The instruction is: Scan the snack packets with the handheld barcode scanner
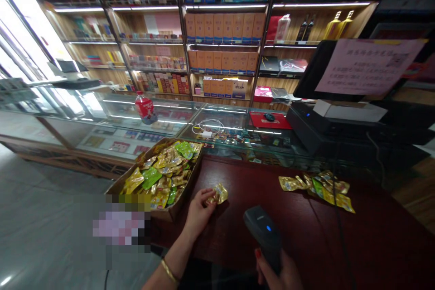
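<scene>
My left hand [200, 212] pinches a small gold snack packet [219, 194] just above the dark red counter [272, 190], right beside a cardboard box [176, 208] full of gold and green packets. My right hand [280, 274] grips a black handheld barcode scanner [263, 233] with a blue light, its head aimed toward the packet. The scanner's cable runs off to the right. A pile of several gold and green packets [319, 188] lies on the counter at the right.
A glass display counter [176, 118] runs behind, with a red-labelled bottle [145, 108], a white cable [207, 128] and a red mouse pad [268, 120]. A black register with a screen and paper notice [367, 65] stands at right. Shelves of boxes and bottles line the back wall.
</scene>
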`<state>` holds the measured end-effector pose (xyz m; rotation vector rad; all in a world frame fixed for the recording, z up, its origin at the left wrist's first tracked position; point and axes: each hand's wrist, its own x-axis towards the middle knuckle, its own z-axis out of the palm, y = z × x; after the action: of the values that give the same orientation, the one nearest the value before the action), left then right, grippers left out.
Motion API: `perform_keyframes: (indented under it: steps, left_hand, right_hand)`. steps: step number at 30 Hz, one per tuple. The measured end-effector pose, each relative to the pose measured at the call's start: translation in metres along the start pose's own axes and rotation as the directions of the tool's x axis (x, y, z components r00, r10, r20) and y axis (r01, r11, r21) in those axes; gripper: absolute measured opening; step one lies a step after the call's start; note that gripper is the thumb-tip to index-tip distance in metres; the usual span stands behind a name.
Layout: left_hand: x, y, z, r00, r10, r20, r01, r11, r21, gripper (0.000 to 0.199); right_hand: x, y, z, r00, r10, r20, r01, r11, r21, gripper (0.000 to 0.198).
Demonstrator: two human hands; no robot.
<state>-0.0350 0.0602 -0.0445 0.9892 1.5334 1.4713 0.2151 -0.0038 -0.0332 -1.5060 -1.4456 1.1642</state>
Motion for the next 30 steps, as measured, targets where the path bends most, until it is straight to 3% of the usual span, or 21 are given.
perform_keyframes:
  steps: [2,4,11,19,30]
  left_hand:
    - [0.003,-0.010,-0.004,0.993,0.118,0.009,-0.118,0.980,0.163,0.037]
    - [0.005,-0.016,-0.008,0.990,0.138,0.032,-0.142,0.965,0.220,0.044]
    - [0.003,-0.015,-0.014,0.985,0.124,0.119,-0.140,0.980,0.140,0.046]
    - [0.001,-0.018,-0.015,0.982,0.132,0.138,-0.157,0.969,0.189,0.058]
    - [-0.003,-0.016,-0.004,0.952,0.226,0.208,-0.279,0.919,0.279,0.063]
  right_hand:
    - [0.001,0.003,0.001,1.000,-0.011,0.018,0.011,1.000,-0.023,0.066]
    - [0.002,0.005,0.002,0.999,0.000,0.043,0.002,0.999,-0.040,0.066]
    - [0.007,0.003,0.000,0.990,-0.026,0.140,0.043,0.992,-0.118,0.062]
    - [0.008,-0.009,-0.004,0.974,-0.059,0.219,0.099,0.979,-0.181,0.045]
    - [0.019,-0.012,-0.003,0.942,-0.086,0.324,0.169,0.956,-0.239,0.034]
